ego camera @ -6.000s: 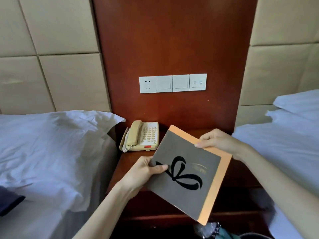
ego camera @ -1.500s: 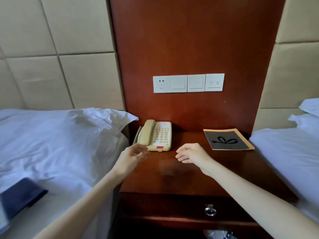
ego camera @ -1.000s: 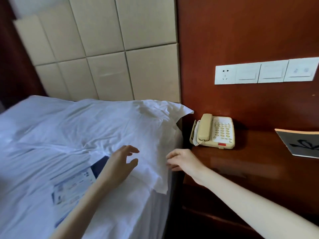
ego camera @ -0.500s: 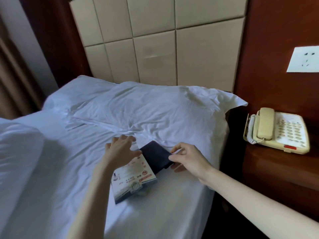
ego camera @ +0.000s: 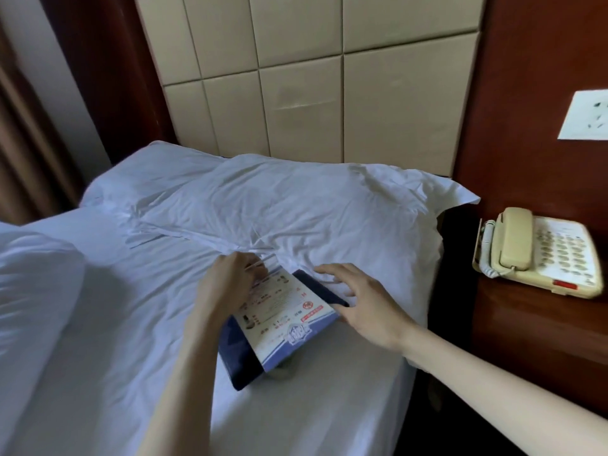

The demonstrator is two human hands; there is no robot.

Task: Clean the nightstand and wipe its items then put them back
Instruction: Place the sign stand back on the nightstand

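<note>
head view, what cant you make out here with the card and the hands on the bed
- Printed card: text too small and blurred to read.
- Dark blue item beneath it: mostly covered by the card.
- Left hand: fingertips blurred at the card's top edge, grip unclear.
- Wall socket: cut off by the right edge.

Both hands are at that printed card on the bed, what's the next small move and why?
Probably close the left hand on the card and lift it off the bed. That hand already touches the card's far edge; the right hand hovers open at its other side. The card lies over something dark blue, and the nightstand holds only the phone in view.
</note>
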